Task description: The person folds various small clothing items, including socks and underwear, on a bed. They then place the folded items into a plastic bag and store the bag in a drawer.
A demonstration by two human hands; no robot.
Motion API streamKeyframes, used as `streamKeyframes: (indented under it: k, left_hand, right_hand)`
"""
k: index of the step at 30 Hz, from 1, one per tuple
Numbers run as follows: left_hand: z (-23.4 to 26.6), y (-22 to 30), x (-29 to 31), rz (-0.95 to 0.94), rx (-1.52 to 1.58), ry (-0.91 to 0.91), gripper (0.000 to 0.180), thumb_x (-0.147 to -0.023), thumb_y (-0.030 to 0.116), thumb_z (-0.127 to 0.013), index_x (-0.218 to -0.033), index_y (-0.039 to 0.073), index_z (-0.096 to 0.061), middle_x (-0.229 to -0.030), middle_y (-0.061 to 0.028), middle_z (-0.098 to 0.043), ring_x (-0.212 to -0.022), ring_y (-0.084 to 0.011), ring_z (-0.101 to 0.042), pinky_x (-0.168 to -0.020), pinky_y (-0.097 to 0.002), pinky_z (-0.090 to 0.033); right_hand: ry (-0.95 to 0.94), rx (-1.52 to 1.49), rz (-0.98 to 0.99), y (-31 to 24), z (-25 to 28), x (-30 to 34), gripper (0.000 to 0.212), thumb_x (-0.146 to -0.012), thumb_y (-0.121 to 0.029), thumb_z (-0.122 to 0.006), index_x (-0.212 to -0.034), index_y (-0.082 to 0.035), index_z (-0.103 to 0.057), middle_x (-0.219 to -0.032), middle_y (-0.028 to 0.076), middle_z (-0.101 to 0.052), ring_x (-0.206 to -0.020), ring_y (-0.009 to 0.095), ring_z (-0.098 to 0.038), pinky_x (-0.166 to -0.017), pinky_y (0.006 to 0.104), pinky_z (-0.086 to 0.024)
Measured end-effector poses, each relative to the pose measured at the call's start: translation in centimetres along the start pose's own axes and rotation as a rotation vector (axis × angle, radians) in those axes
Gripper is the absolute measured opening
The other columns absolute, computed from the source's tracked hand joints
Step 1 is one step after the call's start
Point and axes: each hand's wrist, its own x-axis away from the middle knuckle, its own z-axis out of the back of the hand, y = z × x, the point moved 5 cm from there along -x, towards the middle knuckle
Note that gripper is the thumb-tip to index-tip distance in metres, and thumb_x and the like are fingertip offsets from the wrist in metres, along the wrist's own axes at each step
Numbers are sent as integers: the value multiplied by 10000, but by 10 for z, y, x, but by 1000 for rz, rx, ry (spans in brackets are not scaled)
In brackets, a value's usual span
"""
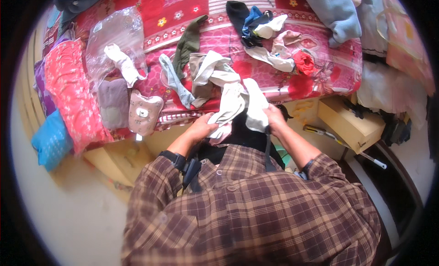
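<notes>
Brown plaid fabric shirt (247,206) | your left hand (201,128) grasps limp white cloth (232,101), right hand (275,118) long white sock (256,106) | pinch edges lightly

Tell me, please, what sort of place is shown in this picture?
Probably a bedroom: a red and pink flowered cover spreads over what looks like a bed, socks lie about on it, and a pale wooden drawer seems to stand out beneath its edge.
</notes>
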Motion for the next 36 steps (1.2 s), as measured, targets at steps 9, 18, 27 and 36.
streamKeyframes:
  k: [9, 18, 27, 36]
  left_hand:
    - [-22, 49, -3, -172, 103, -105, 499, -728, 87, -558, -1187, -19, -392, -1042, -83, -517, -951, -129, -481, -845, -253, -375]
    - [-30, 55, -17, -185, 143, -194, 781, -801, 368, -562, -1314, -57, -155, -1265, -134, -386, -1130, -187, -396, -932, -291, -319]
    - [-5, 13, 8, 22, 724, 32, 324, -842, 166, -494, -1122, 6, -464, -1039, -92, -558, -970, -210, -537, -850, -352, -423]
    - [28, 34, 16, -302, 1095, 96, 364, -901, 206, -385, -1191, -14, -369, -1184, -131, -461, -1093, -263, -454, -955, -408, -347]
  right_hand:
    - [-64, -251, 246, -52, 40, 31, 240, -869, -167, -478, -1079, -52, -477, -986, 54, -570, -868, 141, -559, -757, 290, -455]
    - [-304, -91, 261, -87, -36, 60, 327, -865, -128, -475, -1168, -24, -410, -981, 64, -562, -829, 121, -563, -695, 248, -472]
    - [-687, 43, -130, -22, -96, 77, 481, -735, -150, -657, -1125, 16, -430, -986, 59, -553, -895, 127, -535, -802, 260, -428]
    - [-547, -157, -40, -9, -85, 60, 156, -786, -102, -461, -921, -29, -486, -847, 37, -545, -773, 119, -536, -707, 250, -437]
